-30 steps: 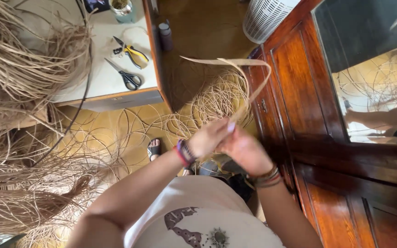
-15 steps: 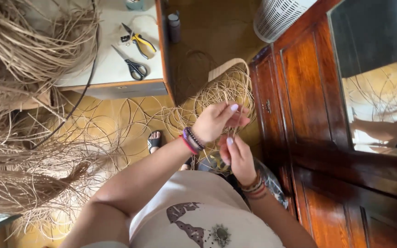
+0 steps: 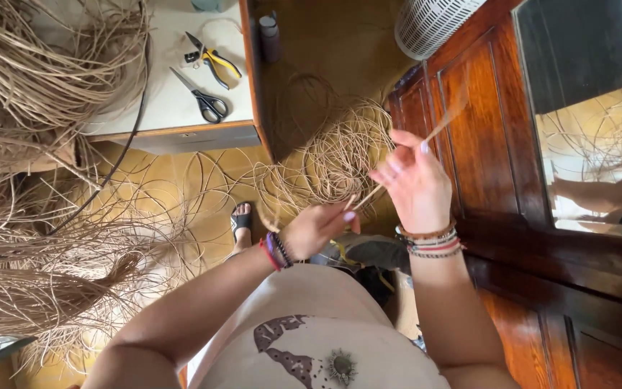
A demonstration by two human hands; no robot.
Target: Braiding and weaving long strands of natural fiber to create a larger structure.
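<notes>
Head view: left hand (image 3: 318, 229) pinches the low end of a thin straw strand (image 3: 397, 169), right hand (image 3: 415, 184) grips it higher up with fingers curled, strand stretched taut between them and running up past the cabinet (image 3: 484, 144). No woven piece visible near the hands, so work looks early. Loose straw coil (image 3: 340, 155) on the floor and big straw bundles (image 3: 44, 86) untouched; scissors (image 3: 199, 97) and pliers (image 3: 214, 61) lie on the desk (image 3: 160, 115).

Soft daylight, glare on the cabinet glass (image 3: 599, 130), slight motion blur.
</notes>
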